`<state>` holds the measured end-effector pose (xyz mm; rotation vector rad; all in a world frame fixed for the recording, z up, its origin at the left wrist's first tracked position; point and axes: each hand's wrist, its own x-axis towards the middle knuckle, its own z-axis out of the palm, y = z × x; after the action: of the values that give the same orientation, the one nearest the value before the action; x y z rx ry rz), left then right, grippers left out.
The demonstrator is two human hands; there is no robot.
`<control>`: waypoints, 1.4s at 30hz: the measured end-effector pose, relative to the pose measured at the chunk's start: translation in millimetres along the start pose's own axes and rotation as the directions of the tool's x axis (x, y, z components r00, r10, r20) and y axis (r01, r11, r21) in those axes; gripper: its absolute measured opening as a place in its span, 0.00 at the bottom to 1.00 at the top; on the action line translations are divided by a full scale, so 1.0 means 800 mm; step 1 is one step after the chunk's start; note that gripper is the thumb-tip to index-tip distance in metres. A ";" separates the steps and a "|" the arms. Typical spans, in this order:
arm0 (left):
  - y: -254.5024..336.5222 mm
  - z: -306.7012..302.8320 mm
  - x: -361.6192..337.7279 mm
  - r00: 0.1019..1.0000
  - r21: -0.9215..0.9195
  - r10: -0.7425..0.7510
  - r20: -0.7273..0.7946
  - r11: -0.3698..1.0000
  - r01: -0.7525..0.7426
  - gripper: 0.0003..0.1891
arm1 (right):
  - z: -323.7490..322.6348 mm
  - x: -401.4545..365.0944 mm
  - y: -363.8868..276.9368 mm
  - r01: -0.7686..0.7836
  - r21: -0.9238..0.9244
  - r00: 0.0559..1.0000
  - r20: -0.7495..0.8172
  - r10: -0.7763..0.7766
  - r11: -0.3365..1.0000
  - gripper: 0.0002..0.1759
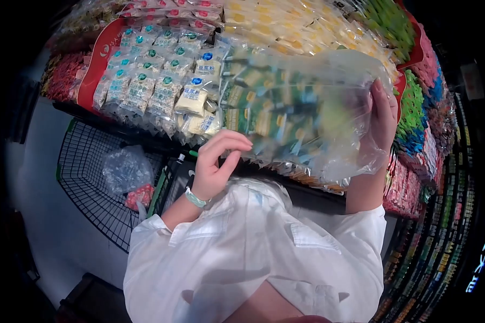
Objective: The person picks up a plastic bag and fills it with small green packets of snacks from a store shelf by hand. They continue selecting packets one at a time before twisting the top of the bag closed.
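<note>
Well to the left of the hands and lower down, I see a black wire trolley basket (83, 177). A crumpled clear film bag (126, 169) and a small red packet (140, 196) lie in it. Above the left hand, a red-edged display shelf (99, 59) carries rows of white sachets with green and blue round labels (161, 86).

The left hand (215, 164), with a pale teal wristband (195, 198), is narrowed to a pinch. Its fingers curl over and meet the thumb at the lower left edge of a large clear plastic bag (307, 113). The bag hangs stretched between the two hands, in front of the shelf and above the white shirt (253, 253). Green and yellow packets (253, 116) show through the film; I cannot tell whether any are inside the bag or all lie on the shelf behind it.

The right hand (382, 121) grips the bag's right edge, its fingers laid straight up along it and loose film bunched around the palm. Beyond that hand, heaps of green, blue and pink wrapped sweets (415, 116) run down the shelf.

I judge that the bag is being held spread and handled at its edges. A next move calls for one hand to keep a firm hold on the thin, slippery film while the other shifts its pinch.
</note>
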<state>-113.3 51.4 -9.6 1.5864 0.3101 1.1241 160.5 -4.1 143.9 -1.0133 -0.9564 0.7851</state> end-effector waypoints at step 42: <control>0.100 0.127 -0.114 0.980 -0.341 -0.191 0.063 0.918 0.201 0.30 | 0.147 -0.193 -0.016 0.424 -0.182 0.641 0.752 -0.152 0.887 0.13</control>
<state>-108.6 -104.0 21.2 1.2297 0.2314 0.9405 -5.0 -105.6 138.9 -0.7929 -1.9687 0.7567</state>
